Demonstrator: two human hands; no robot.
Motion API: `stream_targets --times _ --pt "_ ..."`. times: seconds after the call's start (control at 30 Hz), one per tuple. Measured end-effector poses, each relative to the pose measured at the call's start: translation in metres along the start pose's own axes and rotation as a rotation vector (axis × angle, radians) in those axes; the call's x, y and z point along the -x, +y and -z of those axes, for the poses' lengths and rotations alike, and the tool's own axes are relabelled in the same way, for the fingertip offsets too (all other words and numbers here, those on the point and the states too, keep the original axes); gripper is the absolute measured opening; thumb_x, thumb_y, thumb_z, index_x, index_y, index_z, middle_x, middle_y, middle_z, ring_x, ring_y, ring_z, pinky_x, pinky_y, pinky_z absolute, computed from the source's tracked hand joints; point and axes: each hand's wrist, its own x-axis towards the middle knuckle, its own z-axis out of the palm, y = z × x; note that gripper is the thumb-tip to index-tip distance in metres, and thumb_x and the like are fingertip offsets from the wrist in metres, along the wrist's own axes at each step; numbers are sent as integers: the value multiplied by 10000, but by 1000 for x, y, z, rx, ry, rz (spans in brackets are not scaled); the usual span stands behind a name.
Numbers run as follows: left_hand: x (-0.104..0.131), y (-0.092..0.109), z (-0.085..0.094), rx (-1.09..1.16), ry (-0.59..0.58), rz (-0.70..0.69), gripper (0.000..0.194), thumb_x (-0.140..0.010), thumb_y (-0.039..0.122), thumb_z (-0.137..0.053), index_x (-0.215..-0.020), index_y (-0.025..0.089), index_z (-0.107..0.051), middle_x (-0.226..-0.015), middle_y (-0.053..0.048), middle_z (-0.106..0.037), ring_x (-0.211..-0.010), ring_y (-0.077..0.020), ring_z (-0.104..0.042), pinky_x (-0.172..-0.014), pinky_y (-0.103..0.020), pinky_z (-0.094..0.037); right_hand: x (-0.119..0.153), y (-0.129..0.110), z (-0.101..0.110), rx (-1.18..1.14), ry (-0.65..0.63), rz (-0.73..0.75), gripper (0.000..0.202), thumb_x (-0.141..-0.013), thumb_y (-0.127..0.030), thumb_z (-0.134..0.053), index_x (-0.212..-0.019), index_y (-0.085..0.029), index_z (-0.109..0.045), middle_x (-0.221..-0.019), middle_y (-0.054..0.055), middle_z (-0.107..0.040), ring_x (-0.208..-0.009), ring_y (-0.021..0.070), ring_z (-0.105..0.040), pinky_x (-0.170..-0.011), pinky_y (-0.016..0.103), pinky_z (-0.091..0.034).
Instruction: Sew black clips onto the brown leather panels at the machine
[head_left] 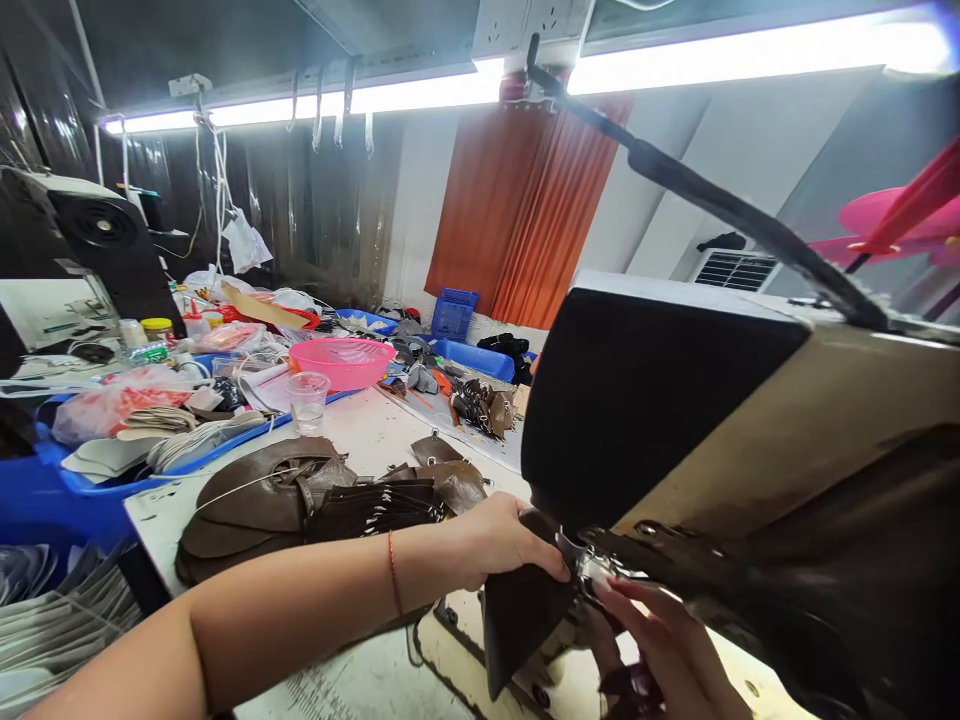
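Observation:
A dark brown leather piece (pixel 523 615) hangs from my left hand (pixel 504 540), its thumb and fingers closed on the upper edge close to the metal presser area (pixel 592 568) of a sewing machine (pixel 697 400). On the other side of that metal part is my right hand (pixel 664 635), fingers bent and close together near the leather; what they grip is too dark and partly hidden to name. Left of my hands, a stack of brown leather pieces (pixel 259 500) and a row of dark strips (pixel 382 505) lie on the white table (pixel 360 430).
Behind the stack stand a clear plastic cup (pixel 308 402) and a pink basket (pixel 341 362). A blue tray (pixel 255 430) with grey pieces is at the left. More brown pieces (pixel 487 405) lie farther back. The machine body fills the right side.

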Motion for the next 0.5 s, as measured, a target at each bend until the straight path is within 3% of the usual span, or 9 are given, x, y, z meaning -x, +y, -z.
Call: stream_targets --times 0.17,0.3,0.5 --pt "1 5 -2 -20 11 58 439 -417 116 -782 -844 171 -694 -814 1 -702 -758 -186 -633 -734 -307 -515 0 12 0 139 -37 258 304 -825 -144 -601 -1087 -274 -679 -1086 7 -694 -881 189 -690 -770 283 -537" --pt "4 7 -2 -10 5 83 350 -420 141 -767 -759 164 -682 -821 -2 -694 -747 -178 -624 -746 -324 -513 -1 12 0 224 -50 330 317 -839 -131 -571 -1135 -219 -642 -1090 25 -691 -904 179 -676 -809 281 -508" --pt "7 10 -2 51 -23 45 344 -411 122 -750 -746 167 -685 -770 9 -685 -737 -167 -613 -761 -314 -495 2 6 -1 389 -47 351 287 -885 -209 -475 -1134 -171 -613 -1041 90 -671 -833 179 -675 -663 254 -516"
